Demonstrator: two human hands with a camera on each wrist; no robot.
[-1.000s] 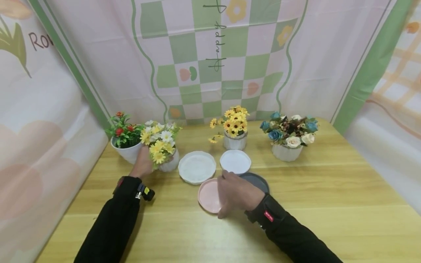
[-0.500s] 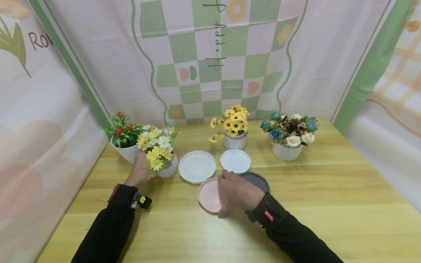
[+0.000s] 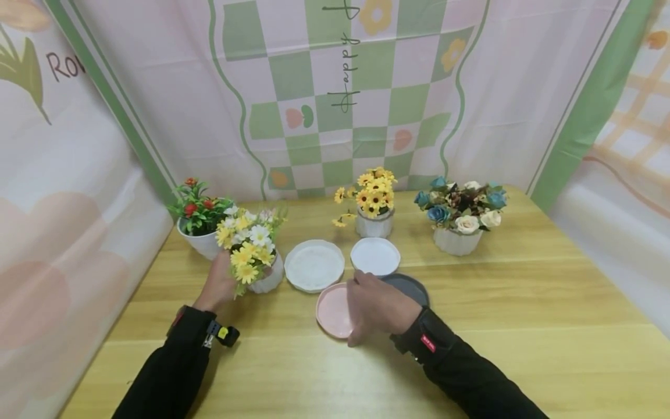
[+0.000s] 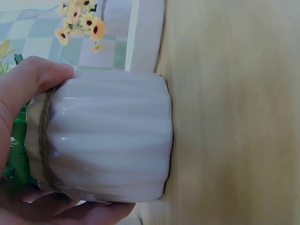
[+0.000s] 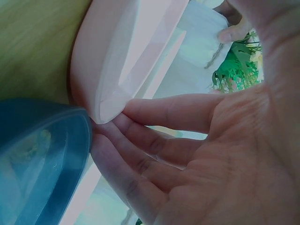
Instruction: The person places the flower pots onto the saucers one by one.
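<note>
My left hand (image 3: 218,283) grips a white fluted flowerpot (image 4: 110,138) with yellow and white daisies (image 3: 250,250). In the left wrist view, the thumb and fingers span the pot's sides near its twine-wrapped rim, and its base is right at the tabletop. My right hand (image 3: 378,305) holds a pink saucer (image 3: 331,311) by its edge, thumb at the near side and fingertips (image 5: 136,110) at the far rim. A dark grey saucer (image 5: 42,154) sits close beside these fingers, partly hidden by the hand in the head view.
Behind the pink saucer lie a larger off-white saucer (image 3: 314,266) and a white one (image 3: 375,256). A red-flowered pot (image 3: 200,235) stands at the back left. Farther right are a pot of yellow flowers (image 3: 374,223) and a blue-and-cream rose pot (image 3: 458,239). Patterned curtains (image 3: 335,70) enclose the table.
My left hand has brought the daisy pot slightly nearer to me and a little leftward. The right hand and the saucers have stayed in place.
</note>
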